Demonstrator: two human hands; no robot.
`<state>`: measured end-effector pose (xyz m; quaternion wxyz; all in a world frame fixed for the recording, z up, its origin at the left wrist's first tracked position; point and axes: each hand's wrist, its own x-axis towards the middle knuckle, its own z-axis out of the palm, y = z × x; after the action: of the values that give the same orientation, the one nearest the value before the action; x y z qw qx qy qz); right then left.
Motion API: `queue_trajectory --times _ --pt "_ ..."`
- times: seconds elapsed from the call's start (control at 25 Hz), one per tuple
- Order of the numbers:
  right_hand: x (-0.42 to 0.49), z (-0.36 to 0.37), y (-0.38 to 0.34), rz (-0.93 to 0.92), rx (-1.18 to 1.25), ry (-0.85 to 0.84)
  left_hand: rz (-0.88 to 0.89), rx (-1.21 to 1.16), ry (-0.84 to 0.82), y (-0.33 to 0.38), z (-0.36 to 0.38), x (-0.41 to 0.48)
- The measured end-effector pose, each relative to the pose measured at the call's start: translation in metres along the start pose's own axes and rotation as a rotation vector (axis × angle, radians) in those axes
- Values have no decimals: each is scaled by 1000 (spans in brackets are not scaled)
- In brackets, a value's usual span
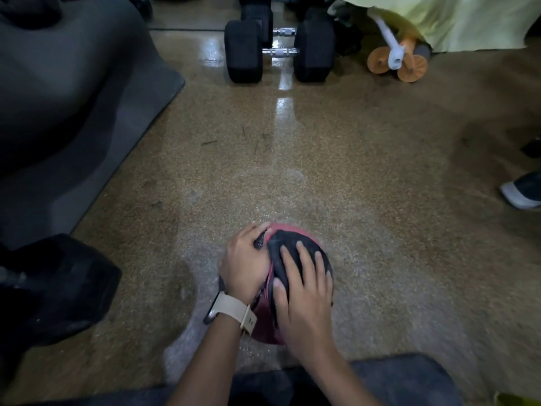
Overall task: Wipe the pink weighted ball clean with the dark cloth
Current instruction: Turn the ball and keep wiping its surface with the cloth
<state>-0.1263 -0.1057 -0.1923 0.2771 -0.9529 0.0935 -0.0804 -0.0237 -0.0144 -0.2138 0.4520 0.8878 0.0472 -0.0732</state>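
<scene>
Pink weighted ball (265, 326) sits on the floor (351, 177) just ahead of the knees. Left hand (244, 266) cups its left flank, steadying. Right hand (304, 303) lies flat, fingers spread, its grip pinning the dark cloth (288, 249) on top; uncovered pink lies nearer the body.

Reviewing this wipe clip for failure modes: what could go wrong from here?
1. The pink ball sits on a glossy floor; only the left hand steadies it, so it could roll under pressure.
2. The right hand presses flat on the bunched dark cloth, which may slip and leave spots unwiped.
</scene>
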Motion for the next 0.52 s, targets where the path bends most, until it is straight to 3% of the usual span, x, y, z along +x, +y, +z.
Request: queue_trajectory --times 0.08,0.24,0.36,0.44,0.52 --pt "19 -2 6 4 2 -66 20 -35 18 -7 -3 -2" --pt "104 -1 16 230 90 -235 -8 -14 102 -3 -1 -13" --pt "41 5 3 19 -51 -54 -54 -51 104 -3 -2 -6" --pt "-8 2 10 -106 -32 -23 -31 -105 88 -10 -2 -3" --pt "11 3 25 -80 41 -31 -4 -99 114 -13 -1 -5"
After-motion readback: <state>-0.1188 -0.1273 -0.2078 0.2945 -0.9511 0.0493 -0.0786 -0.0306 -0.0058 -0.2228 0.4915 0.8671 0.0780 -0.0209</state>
